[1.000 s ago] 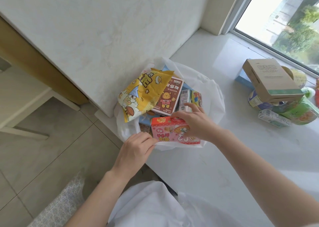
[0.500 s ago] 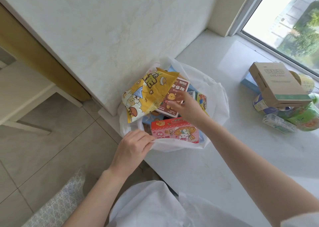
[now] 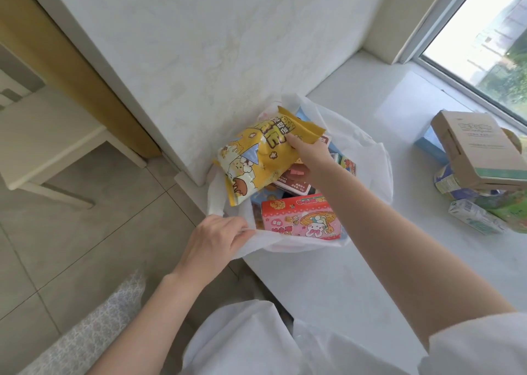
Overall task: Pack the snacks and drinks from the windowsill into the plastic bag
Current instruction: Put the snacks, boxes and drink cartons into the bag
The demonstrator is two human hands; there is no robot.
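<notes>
Right hand [image 3: 306, 157] moved from pink box [image 3: 302, 217] up to yellow popcorn bag [image 3: 256, 157], now gripping its upper edge. Left hand [image 3: 216, 237] still pinches near rim of white plastic bag [image 3: 370, 175], holding it open. Bag sits at windowsill [image 3: 342, 274] corner beside wall, stuffed with snacks. Cardboard box [image 3: 479, 149] atop remaining drinks, well right. Tiled floor, pale bench left.

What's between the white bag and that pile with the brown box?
Only bare windowsill lies between the plastic bag and the pile under the brown box, seen in the head view.
</notes>
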